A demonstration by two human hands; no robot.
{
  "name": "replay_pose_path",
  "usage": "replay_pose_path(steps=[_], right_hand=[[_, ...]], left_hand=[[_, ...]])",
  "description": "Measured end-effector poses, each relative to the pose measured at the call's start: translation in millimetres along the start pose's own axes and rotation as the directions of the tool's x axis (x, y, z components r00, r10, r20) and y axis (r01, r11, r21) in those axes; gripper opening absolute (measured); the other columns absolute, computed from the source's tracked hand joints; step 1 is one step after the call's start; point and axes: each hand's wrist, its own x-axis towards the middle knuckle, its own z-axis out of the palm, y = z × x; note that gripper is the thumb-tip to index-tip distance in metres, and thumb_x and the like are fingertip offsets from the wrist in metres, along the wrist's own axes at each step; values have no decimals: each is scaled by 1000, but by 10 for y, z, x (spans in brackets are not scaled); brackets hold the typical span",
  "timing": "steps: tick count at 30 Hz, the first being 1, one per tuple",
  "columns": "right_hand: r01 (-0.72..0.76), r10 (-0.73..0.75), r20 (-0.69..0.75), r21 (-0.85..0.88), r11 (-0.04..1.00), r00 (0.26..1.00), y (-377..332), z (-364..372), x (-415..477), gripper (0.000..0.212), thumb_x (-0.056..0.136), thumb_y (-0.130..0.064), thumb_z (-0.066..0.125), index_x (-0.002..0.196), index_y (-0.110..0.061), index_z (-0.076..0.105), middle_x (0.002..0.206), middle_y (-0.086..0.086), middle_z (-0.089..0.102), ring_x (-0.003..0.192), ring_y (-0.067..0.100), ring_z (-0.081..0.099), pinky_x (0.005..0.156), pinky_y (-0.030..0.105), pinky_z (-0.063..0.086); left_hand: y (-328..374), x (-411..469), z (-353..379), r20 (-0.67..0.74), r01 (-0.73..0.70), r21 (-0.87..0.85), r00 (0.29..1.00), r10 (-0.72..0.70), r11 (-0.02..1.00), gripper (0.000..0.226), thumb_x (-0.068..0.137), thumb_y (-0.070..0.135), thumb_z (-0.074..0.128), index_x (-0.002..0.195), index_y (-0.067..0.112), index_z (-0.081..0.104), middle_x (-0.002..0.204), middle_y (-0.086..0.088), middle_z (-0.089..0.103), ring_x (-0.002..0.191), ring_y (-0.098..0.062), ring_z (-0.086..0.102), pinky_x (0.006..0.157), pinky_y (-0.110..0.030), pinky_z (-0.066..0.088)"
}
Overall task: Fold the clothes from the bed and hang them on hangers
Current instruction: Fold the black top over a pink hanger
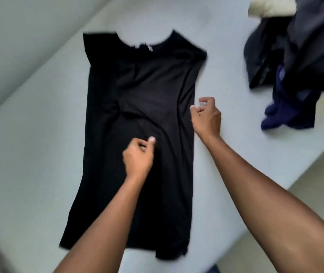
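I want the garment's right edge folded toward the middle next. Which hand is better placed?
Right. The right hand is just beside the right edge of the black garment, fingers loosely curled and empty. The left hand is over the garment's middle, farther from that edge.

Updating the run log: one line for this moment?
top: flat on bed; left hand: over top, grip unclear; right hand: at its edge, empty; pile: far right
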Motion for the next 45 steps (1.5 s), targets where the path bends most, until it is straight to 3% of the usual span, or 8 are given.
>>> replay_pose_path(steps=[3,8,13,17,22,29,35,45], right_hand=[[-2,3,58,-11,1000,998,541,33,-994,36,90,-35,77,114,-14,61,90,-5,67,77,16,63,77,29,49],[-138,144,223,-41,990,964,1304,-88,-2555,28,82,-28,87,93,-18,63,75,-12,62,64,4,58,65,14,47],[-372,300,531,30,928,792,1601,-242,-3315,20,83,-18,87,88,-20,67,68,-11,68,58,10,60,61,30,58],[-488,376,559,59,871,739,1734,-388,-3533,24,82,-7,88,88,-2,66,67,0,65,58,13,67,58,34,61],[-365,369,619,-140,920,693,1773,-515,-3673,23,77,13,66,83,-8,71,71,8,74,60,22,74,63,46,62],[-346,390,384,-182,921,837,1661,-447,-3567,18,80,-39,80,84,-29,67,71,-10,73,71,7,71,75,34,60],[-32,417,486,-621,783,768,1290,-356,-3191,25,80,-48,72,88,-25,65,89,-12,70,86,14,69,72,28,53],[96,64,283,-517,851,957,-118,-176,-1043,33,91,-31,63,118,-12,60,110,9,67,91,28,59,74,31,42]], left_hand=[[-555,-891,70,267,-19,110,964,-11,994,34,79,41,85,81,21,58,60,7,63,56,-6,60,63,-27,49],[-1241,-1854,-69,526,67,258,827,-198,964,26,78,24,84,102,21,74,91,12,77,88,-8,72,81,-30,58],[-1481,-2023,-313,630,300,87,722,-285,950,16,90,8,76,103,18,77,92,2,80,87,-21,77,81,-42,64],[-1541,-2097,-480,582,312,79,757,-298,947,5,93,5,74,96,3,71,82,-11,78,73,-35,76,62,-40,62],[-1674,-2131,-641,499,315,206,781,-376,927,19,93,10,76,85,3,60,68,-8,71,62,-28,75,55,-31,56],[-1650,-2013,-777,490,151,357,810,-322,922,21,94,27,74,81,12,69,68,3,75,50,-13,69,55,-26,54],[-1357,-1624,-855,635,-139,663,625,-454,736,24,96,29,63,84,12,74,72,1,77,52,-13,70,51,-20,54],[-174,252,-699,218,141,-32,967,-131,990,18,90,36,71,89,18,69,80,-7,76,72,-28,75,75,-47,65]])
